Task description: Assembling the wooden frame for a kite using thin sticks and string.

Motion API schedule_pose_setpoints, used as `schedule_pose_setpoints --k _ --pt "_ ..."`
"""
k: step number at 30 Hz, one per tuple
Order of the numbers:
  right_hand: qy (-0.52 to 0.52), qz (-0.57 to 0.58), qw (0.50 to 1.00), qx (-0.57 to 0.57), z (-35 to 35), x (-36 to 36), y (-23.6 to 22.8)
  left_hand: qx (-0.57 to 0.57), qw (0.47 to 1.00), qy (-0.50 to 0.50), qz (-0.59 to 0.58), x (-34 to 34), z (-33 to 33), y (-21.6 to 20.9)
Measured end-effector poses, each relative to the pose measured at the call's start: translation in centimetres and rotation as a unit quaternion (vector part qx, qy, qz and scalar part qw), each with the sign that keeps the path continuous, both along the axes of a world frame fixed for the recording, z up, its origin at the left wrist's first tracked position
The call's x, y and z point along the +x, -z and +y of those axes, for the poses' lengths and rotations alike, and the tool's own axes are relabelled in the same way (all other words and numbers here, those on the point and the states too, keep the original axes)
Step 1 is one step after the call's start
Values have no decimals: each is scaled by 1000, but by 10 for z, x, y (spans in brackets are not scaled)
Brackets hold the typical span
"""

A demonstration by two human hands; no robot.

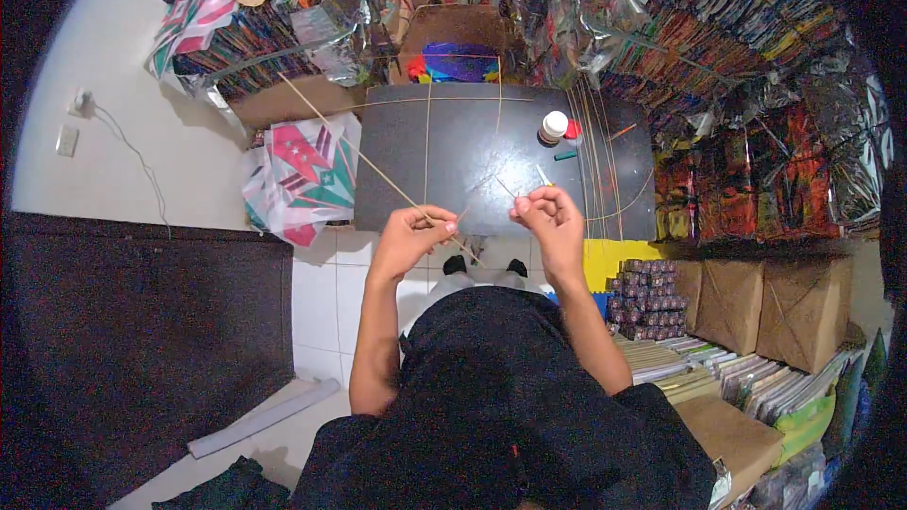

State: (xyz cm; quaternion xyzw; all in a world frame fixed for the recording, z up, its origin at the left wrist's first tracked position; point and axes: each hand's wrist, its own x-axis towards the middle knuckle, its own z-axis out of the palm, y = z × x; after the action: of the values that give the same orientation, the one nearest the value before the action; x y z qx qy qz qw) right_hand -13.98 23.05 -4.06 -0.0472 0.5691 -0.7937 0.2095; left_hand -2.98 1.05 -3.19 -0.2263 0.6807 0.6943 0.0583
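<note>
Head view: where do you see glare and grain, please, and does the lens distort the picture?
In the head view, glare whitens a patch of the dark table near the right hand; also in the head view, coloured grain speckles the dark panel at lower left; and the head view's wide lens curves the scene toward black corners.

You're in a black shirt [491, 368], short sleeves [661, 434], small red mark [516, 451] at 6 o'clock; pale grey trousers [444, 290], dark footwear [455, 265] at your 12 o'clock.
</note>
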Motion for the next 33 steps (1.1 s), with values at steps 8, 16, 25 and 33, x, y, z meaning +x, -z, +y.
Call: schedule_pose_setpoints --k 8,16,25,33 --pt "153 65 986 2 32 -18 -22 -9 999 37 -13 15 -19 -3" --pt "221 123 967 -1 59 -40 -29 -25 998 57 -27 22 -30 -7" --pt "-117 337 808 469 63 -48 -24 -10 998 55 -11 27 -29 -3" --pt "-189 203 953 120 -15 -34 -10 -5 997 81 -13 21 -20 -13"
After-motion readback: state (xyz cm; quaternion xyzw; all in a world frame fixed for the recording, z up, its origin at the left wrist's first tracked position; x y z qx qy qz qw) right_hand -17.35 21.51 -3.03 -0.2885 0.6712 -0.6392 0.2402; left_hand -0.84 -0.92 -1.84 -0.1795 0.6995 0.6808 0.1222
